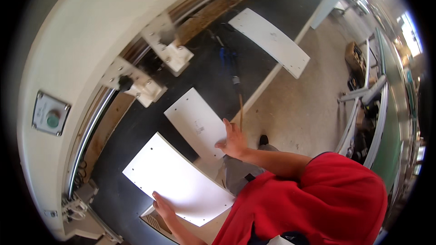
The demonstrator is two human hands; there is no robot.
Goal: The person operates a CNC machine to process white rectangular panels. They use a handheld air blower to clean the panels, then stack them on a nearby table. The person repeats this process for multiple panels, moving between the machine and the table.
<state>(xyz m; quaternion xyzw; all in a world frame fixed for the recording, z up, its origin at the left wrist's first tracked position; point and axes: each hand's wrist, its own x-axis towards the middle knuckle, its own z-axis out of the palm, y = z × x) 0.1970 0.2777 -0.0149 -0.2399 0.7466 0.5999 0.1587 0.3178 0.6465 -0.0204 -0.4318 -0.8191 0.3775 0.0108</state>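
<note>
A bright white panel (175,179) with small holes along its ends lies at an angle close in front of me, its near end by my red shirt. My left hand (164,208) grips its left long edge, and some of its fingers are hidden. Beyond it to the right, a second white panel (195,120) with small holes and a faint mark rests on the dark table (122,199). My right hand (234,141) is at the right edge of that second panel, thumb and fingers spread apart, touching or just over it.
A third white panel (272,41) lies farther off, overhanging the table's right edge. Between the panels are a blue-handled tool (227,56) and a thin rod-like tool (236,86). White clamp blocks (145,90) and a green button (53,119) belong to the machine at left.
</note>
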